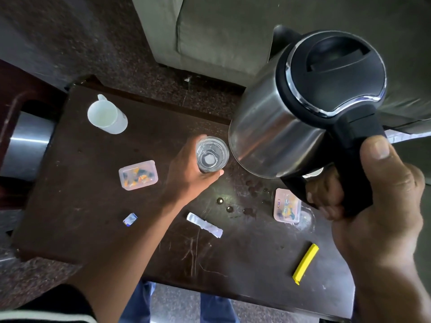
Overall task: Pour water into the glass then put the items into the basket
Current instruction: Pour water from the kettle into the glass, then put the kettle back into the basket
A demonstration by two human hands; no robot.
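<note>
A clear glass (211,154) stands on the dark table (98,206) with some water in it. My left hand (189,173) is wrapped around its left side. My right hand (373,197) grips the black handle of a steel electric kettle (291,117), which hangs in the air just right of the glass with its black lid closed. Two small pink lidded boxes lie on the table: one (138,175) left of my left hand, the other (287,208) below the kettle. No basket is in view.
A white plastic cup (106,115) stands at the table's far left. A yellow clip (305,263), a strip of foil (204,224), a small wrapper (130,219) and water drops (247,197) lie on the table. A grey sofa (221,36) stands behind; a metal bin (28,145) at left.
</note>
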